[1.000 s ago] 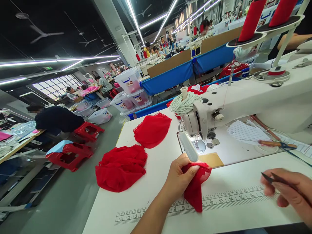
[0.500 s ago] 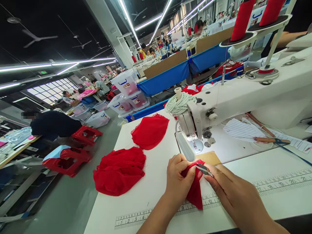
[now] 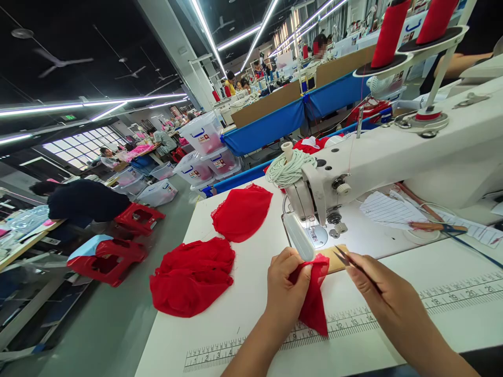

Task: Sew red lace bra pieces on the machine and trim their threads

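Lower centre, the left hand (image 3: 286, 288) is pinching a red lace piece (image 3: 314, 309), offering its top edge to the thread snips (image 3: 348, 262) pressed in the grip of the right hand (image 3: 389, 303).

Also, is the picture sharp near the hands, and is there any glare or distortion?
Head view: left hand, red fabric piece and the snips in the right hand are sharp; ceiling strip lights glare white; the wide lens slightly bends the table's printed ruler.
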`<state>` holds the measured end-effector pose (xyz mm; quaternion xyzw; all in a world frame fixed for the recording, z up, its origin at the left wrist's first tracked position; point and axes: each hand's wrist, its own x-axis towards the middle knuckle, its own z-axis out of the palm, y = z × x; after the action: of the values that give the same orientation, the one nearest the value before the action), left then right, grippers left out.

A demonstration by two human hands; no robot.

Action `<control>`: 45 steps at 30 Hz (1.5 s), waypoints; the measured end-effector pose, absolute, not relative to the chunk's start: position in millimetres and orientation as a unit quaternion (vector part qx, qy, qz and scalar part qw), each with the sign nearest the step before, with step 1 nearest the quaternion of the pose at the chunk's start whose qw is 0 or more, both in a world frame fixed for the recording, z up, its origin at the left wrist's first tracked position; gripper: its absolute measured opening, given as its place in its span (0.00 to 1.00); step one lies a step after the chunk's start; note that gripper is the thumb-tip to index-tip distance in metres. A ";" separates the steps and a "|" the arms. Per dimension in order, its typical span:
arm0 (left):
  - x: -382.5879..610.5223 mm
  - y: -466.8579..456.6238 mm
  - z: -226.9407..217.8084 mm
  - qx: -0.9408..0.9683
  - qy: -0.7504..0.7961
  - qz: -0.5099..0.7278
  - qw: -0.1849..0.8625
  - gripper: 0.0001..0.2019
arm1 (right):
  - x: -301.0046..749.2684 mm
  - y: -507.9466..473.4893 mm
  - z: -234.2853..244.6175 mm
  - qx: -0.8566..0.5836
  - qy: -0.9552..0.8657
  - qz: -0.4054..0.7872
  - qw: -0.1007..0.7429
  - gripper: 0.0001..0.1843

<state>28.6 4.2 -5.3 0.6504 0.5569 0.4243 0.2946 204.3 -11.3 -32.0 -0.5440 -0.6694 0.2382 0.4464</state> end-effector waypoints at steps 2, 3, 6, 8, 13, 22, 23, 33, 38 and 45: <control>29.9 4.6 -3.8 0.613 0.563 0.435 0.344 0.08 | 203.7 -11.9 -30.2 -0.550 -0.610 0.336 0.461 0.14; 30.7 4.5 -3.2 0.590 0.562 0.437 0.381 0.06 | 201.6 -12.4 -30.2 -0.551 -0.588 0.374 0.458 0.15; 32.9 3.1 -1.8 0.509 0.511 0.436 0.539 0.09 | 192.3 -13.4 -32.7 -0.550 -0.554 0.450 0.434 0.18; 32.8 1.6 -1.3 0.459 0.460 0.433 0.625 0.14 | 186.7 -13.1 -34.8 -0.527 -0.544 0.488 0.435 0.15; 27.7 -0.1 -1.3 0.387 0.389 0.410 0.729 0.20 | 184.0 -12.9 -35.9 -0.488 -0.512 0.516 0.484 0.13; 20.0 3.7 -6.0 0.456 0.415 0.411 0.671 0.16 | 194.0 -9.0 -15.6 -0.485 -0.510 0.502 0.503 0.11; 19.1 5.3 -6.2 0.474 0.438 0.415 0.642 0.15 | 195.0 -7.9 -12.6 -0.493 -0.505 0.495 0.506 0.11; 14.6 11.1 -3.3 0.569 0.501 0.455 0.468 0.15 | 194.3 -6.2 -6.4 -0.527 -0.472 0.487 0.513 0.14; 17.0 8.9 -4.0 0.461 0.446 0.424 0.639 0.16 | 189.8 -11.2 1.6 -0.534 -0.468 0.461 0.531 0.13; 18.2 7.6 -2.9 0.478 0.472 0.417 0.612 0.14 | 193.5 -14.2 -11.2 -0.534 -0.557 0.395 0.499 0.12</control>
<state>18.2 7.6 -2.9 0.4776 0.4721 0.4175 0.6121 193.5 -14.2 -11.2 -0.5341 -0.5569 0.3946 0.4988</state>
